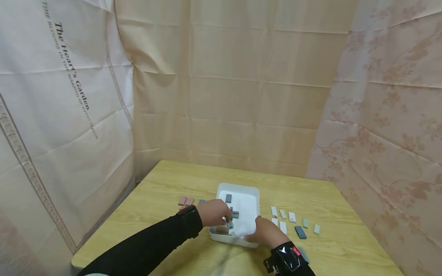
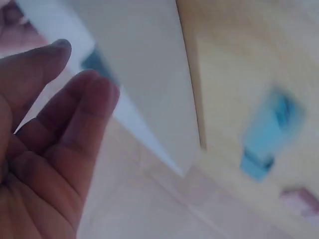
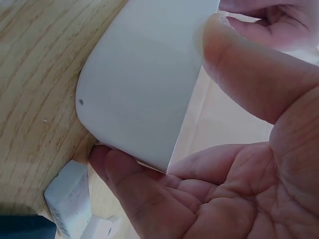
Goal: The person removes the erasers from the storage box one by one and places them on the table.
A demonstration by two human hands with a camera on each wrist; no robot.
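Note:
A white tray point(image 1: 253, 197) lies on the table with a few small blocks inside, among them a grey block point(image 1: 228, 198) near its far end. My right hand point(image 1: 267, 233) grips its near right corner, with the thumb point(image 3: 219, 45) on the near rim and fingers around the side wall. Over the tray's left side, my left hand point(image 1: 215, 212) reaches down. In the left wrist view its thumb point(image 2: 55, 57) and bent fingers stand apart, nothing pinched between them. A dark teal block point(image 2: 97, 64) shows just beyond the fingertips, inside the tray.
Right of the tray lie several white blocks point(image 1: 283, 227), pale green blocks point(image 1: 305, 223) and a dark blue block point(image 1: 300, 232). Pink blocks point(image 1: 190, 201) and a blue block point(image 1: 202, 201) sit to its left. Curtains point(image 1: 224, 96) hang behind the wooden table point(image 1: 193, 174).

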